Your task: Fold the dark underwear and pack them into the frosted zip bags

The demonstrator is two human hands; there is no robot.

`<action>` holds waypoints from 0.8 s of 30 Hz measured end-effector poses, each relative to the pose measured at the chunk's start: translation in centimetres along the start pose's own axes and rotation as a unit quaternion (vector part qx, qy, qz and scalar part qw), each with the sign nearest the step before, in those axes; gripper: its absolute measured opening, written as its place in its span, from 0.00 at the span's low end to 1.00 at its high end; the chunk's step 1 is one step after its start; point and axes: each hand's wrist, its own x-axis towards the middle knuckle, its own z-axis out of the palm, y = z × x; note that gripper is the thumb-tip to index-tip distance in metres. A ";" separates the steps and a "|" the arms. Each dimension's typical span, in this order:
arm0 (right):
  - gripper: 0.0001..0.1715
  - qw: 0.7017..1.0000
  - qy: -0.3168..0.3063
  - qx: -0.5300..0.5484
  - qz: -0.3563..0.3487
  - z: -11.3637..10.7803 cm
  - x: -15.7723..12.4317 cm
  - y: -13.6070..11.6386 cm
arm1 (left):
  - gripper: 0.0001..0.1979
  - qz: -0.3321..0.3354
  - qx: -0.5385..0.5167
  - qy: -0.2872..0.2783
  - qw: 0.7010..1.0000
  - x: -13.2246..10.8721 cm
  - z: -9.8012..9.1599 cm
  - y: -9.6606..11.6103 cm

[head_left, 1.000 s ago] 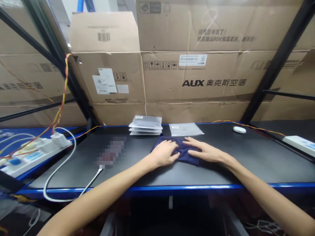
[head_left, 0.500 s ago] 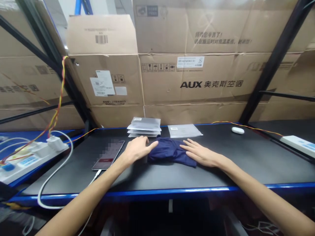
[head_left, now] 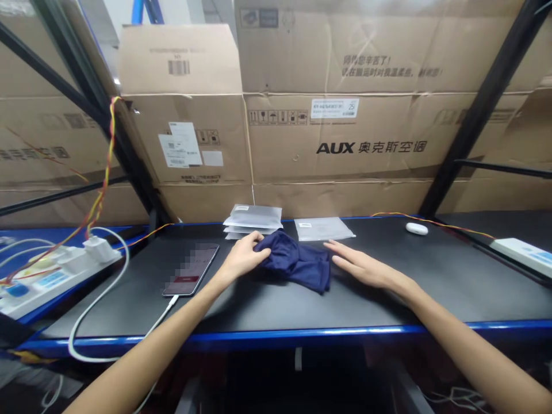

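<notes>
A crumpled navy blue cloth (head_left: pixel 297 261) lies at the middle of the black tabletop, its left end lifted a little. My left hand (head_left: pixel 245 254) pinches that left end between thumb and fingers. Just right of the cloth, my right hand (head_left: pixel 362 264) is held with its fingers stretched out and nothing in it. Behind the cloth are a stack of pale plastic packets (head_left: pixel 253 217) and a single flat packet (head_left: pixel 323 228).
A phone (head_left: pixel 192 270) with a white charging cable lies left of my left hand. Power strips (head_left: pixel 56 276) stand at both sides. A small white case (head_left: pixel 416 229) sits at the back right. Cardboard (head_left: pixel 336 167) walls off the rear.
My left hand has taken hold of the cloth's left end and raised it. The cloth has shifted left, and my right hand has come off it.
</notes>
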 end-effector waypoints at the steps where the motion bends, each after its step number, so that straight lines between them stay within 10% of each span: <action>1: 0.38 1.000 0.006 -0.006 0.009 -0.2 -0.3 0.5 | 0.12 0.001 -0.028 0.014 0.999 0.0 -0.1 0.5; 6: 0.39 0.997 -0.003 -0.060 0.042 -0.4 -1.9 2.0 | 0.17 0.130 -0.116 0.053 0.983 -0.8 1.7 4.4; 13: 0.41 0.995 -0.010 -0.087 0.042 0.1 -2.2 1.8 | 0.21 0.343 0.070 -0.123 0.929 -2.5 7.3 7.2; 24: 0.33 0.991 0.130 -0.001 0.007 -0.2 -1.2 0.6 | 0.30 0.270 0.046 -0.197 0.941 -2.4 3.9 3.3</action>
